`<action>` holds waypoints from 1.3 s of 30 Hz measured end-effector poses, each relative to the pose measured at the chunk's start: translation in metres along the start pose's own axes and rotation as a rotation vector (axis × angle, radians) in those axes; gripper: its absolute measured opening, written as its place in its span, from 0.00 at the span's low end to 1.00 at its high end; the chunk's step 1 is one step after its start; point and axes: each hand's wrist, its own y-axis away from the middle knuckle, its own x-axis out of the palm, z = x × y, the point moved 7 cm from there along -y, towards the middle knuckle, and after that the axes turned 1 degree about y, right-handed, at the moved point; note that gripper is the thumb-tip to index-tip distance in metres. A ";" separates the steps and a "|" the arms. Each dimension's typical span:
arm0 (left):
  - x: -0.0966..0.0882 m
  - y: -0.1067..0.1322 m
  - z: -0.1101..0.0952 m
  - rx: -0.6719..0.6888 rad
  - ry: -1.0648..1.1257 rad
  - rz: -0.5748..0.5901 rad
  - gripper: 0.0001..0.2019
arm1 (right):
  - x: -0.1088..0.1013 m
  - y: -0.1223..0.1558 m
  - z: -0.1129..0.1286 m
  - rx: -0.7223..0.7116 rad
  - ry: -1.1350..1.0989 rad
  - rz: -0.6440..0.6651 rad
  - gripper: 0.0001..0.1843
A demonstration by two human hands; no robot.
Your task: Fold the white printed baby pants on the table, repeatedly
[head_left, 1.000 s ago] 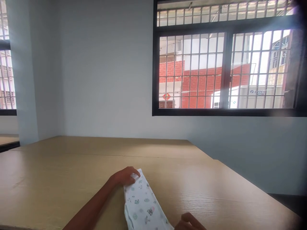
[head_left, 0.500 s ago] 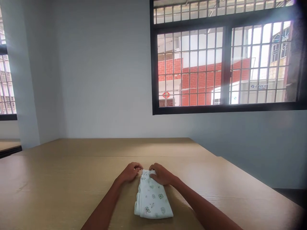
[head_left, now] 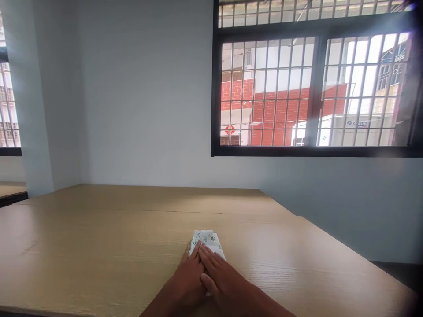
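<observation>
A folded white cloth garment (head_left: 207,237) with small printed figures lies on the wooden table in front of me. My left hand (head_left: 189,277) rests flat on its left side, fingers stretched toward the far end. From the right, my right hand (head_left: 224,276) presses down on it with straight fingers, and its fingertips meet the left hand's fingers. Both hands hide most of the cloth's near part; only its far end and a small white patch between the wrists show. Neither hand grips it.
The pale wooden table (head_left: 109,246) spreads wide around the cloth, with a seam across its far part. Its right edge slants away to the far corner. Behind it stand a plain wall (head_left: 145,97) and a barred window (head_left: 264,92).
Both hands have come from the cloth's far end back toward me and now lie flat over its near part, close together. The view has shifted slightly, and the table's near edge shows.
</observation>
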 end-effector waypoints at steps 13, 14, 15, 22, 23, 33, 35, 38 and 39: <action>-0.028 0.055 0.062 -0.238 0.044 -0.156 0.27 | -0.027 0.048 -0.032 0.191 0.105 0.018 0.40; -0.029 0.055 0.055 -0.203 0.045 -0.179 0.27 | -0.026 0.049 -0.027 0.151 0.113 0.018 0.40; -0.028 0.055 0.046 -0.152 0.050 -0.175 0.27 | -0.022 0.050 -0.022 0.104 0.120 0.034 0.41; -0.011 0.082 0.000 0.039 0.163 0.104 0.35 | 0.017 0.070 0.007 -0.220 0.345 -0.062 0.20; -0.008 0.088 -0.003 0.072 0.203 0.117 0.31 | 0.018 0.076 0.011 -0.255 0.340 -0.110 0.15; -0.060 0.048 0.019 -0.204 0.529 -0.210 0.21 | -0.074 0.041 -0.002 0.192 -0.099 -0.210 0.10; -0.060 0.031 0.026 -0.221 0.455 -0.124 0.22 | -0.068 0.025 -0.019 0.227 -0.042 -0.121 0.10; -0.054 0.021 0.034 -0.240 0.361 -0.076 0.23 | -0.054 0.015 -0.040 0.264 0.066 -0.083 0.11; -0.053 0.021 0.033 -0.243 0.333 -0.108 0.23 | -0.052 0.016 -0.042 0.262 0.094 -0.102 0.12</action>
